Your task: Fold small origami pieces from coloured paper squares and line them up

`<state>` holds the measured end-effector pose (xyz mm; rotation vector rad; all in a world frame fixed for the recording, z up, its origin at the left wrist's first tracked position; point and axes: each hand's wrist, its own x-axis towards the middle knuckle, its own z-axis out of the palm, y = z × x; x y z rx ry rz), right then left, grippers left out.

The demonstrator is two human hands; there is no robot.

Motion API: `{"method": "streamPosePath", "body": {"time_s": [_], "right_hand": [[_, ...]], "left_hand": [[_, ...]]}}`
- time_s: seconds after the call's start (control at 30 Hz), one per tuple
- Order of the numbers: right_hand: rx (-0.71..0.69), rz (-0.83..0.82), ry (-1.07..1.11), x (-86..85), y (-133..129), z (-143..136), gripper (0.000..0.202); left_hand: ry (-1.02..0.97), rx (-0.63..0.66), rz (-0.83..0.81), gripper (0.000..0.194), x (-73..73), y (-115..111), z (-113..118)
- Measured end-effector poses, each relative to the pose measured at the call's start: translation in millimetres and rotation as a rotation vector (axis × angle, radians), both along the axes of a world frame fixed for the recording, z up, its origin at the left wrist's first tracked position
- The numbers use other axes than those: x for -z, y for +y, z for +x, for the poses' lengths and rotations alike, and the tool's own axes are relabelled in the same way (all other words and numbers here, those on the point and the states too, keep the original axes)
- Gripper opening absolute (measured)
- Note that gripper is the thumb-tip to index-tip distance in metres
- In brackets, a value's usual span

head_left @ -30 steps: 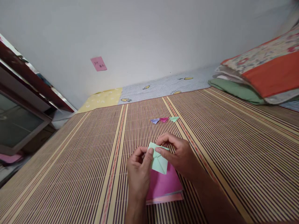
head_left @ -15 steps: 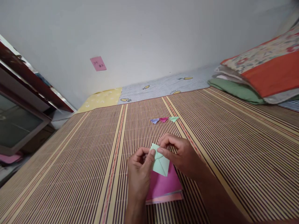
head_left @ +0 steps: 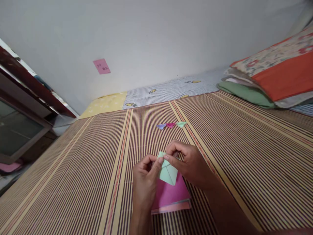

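Observation:
A small light-green folded paper [head_left: 168, 173] with creases across its face is held up between both hands. My left hand [head_left: 146, 174] pinches its left edge, thumb on the front. My right hand [head_left: 186, 161] grips the upper right part, thumb pressed near the top corner; its fingertips behind the paper are hidden. Just below lies a stack of coloured paper [head_left: 171, 195], magenta on top with other colours showing at the near edge, partly covered by the left hand and the green paper. Farther off, three small folded paper pieces sit in a row: purple [head_left: 161, 126], magenta [head_left: 170, 125] and light green [head_left: 181, 124].
A striped bamboo mat [head_left: 85, 169] covers the bed. Folded bedding [head_left: 274, 81] is piled at the back right. Patterned cloth [head_left: 156, 92] runs along the wall, where a pink note [head_left: 101, 66] with handwriting is stuck. A glass-fronted cabinet [head_left: 19, 127] stands at the left.
My right thumb has shifted slightly left toward the paper's top corner. Both hands keep hold of the green paper, and the view has moved only a little.

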<state>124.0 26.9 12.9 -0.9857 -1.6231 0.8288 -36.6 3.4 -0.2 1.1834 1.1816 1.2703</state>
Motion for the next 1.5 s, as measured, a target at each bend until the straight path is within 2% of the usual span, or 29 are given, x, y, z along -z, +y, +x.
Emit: {"method": "streamPosePath", "body": {"time_s": [0.33,0.4,0.53,0.63,0.9,1.13,1.27,1.37,1.5], "right_hand": [[0.010,-0.066,0.040,-0.3,-1,-2,0.011],[-0.031,-0.140,0.115,2.8,0,-1,0.007],[-0.195,-0.303,0.173,12.8,3,2,0.016],[-0.224,-0.349,0.165,18.1,4,3,0.020],[-0.194,-0.325,0.132,13.6,2,1,0.021],[-0.168,-0.272,0.121,10.1,3,0,0.019],[-0.178,-0.240,0.094,8.0,4,3,0.022],[-0.243,-0.257,0.086,6.2,3,7,0.022],[-0.292,-0.326,0.095,6.4,2,7,0.018]], "left_hand": [[-0.003,0.030,-0.003,0.030,-5.0,0,3],[-0.031,0.003,0.011,0.027,-5.2,0,3],[-0.047,-0.061,0.049,0.023,-4.7,0,2],[-0.050,-0.061,0.052,0.023,-4.9,0,0],[-0.108,-0.019,0.046,0.022,-5.1,1,-2],[0.128,-0.170,0.273,0.016,-5.5,0,-2],[0.126,-0.187,0.272,0.015,-2.9,1,-3],[0.066,-0.147,0.196,0.019,-1.7,3,-5],[0.085,0.026,0.109,0.025,-1.1,3,-11]]}}
